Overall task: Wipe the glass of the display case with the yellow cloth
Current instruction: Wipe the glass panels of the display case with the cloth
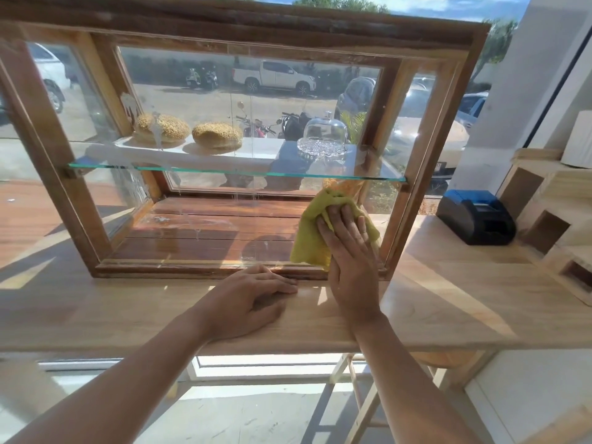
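Observation:
A wooden display case with glass panes stands on a pale wooden counter. Its front glass carries streaks and drips of liquid. My right hand lies flat against the lower right corner of the front glass, pressing the yellow cloth onto the pane. My left hand rests palm down on the counter just in front of the case's bottom rail, fingers loosely curled and holding nothing.
Inside the case, a glass shelf carries two round seeded buns and a glass cake dome. A black and blue receipt printer sits on the counter at right, beside a pale wooden organiser.

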